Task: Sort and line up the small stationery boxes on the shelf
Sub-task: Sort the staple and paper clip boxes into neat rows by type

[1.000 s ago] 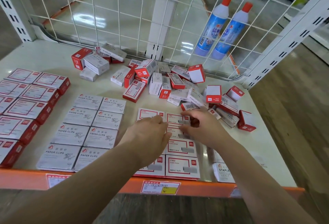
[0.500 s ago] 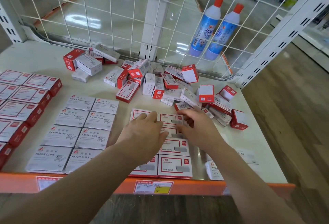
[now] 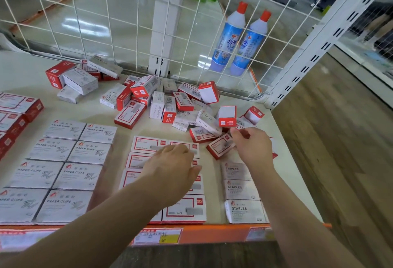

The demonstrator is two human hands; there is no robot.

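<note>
**Sorting small boxes on a shelf, both hands at work**

Left hand laid flat, fingers straight and relaxed, resting on top of the block of red-and-white boxes lined up in two columns at the front middle of the shelf. Nothing gripped by this hand; only touching the box tops.

Right hand reaching further back and to the right, fingers curled, pinching one red-and-white box at its right end. This box lying tilted, askew to the rows, just beside the back right corner of the lined-up block and at the near edge of the loose pile.

Loose pile spread over the back middle and right of the shelf: red boxes and grey boxes mixed, some flat, some on edge, some leaning on each other. A smaller heap apart from it, further left, near the wire grid.

Already in order: grey PAPER CLIPS boxes in two columns left of the centre block; larger red boxes at the far left; a column of grey STAPLES boxes at the front right, partly under the right forearm.

Behind the grid, two blue bottles with red caps, standing side by side. Price labels on the orange front edge of the shelf.
</note>
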